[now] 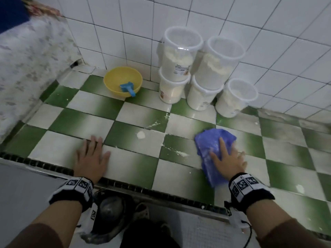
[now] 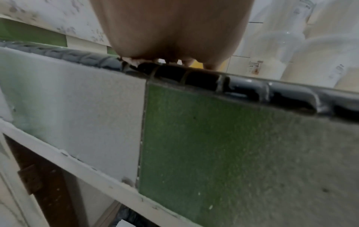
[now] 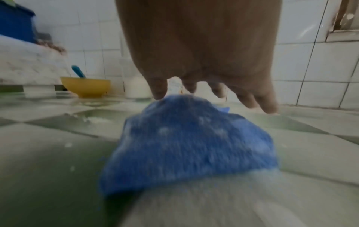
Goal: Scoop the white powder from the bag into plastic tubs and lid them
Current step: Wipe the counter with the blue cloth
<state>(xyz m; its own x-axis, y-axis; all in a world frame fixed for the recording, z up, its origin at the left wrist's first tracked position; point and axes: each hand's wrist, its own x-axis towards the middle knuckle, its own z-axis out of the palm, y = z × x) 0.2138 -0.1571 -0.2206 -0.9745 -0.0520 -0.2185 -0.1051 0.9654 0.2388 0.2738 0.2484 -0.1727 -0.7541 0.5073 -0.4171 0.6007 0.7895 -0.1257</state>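
While left hand lies flat on glossy tile, right hand presses crumpled blue cloth

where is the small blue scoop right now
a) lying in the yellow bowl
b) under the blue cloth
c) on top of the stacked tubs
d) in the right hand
a: the blue scoop lies inside the yellow bowl by the wall, its handle sticking over the rim, while the right hand presses flat on the blue cloth and the left hand rests flat on the tiled counter.
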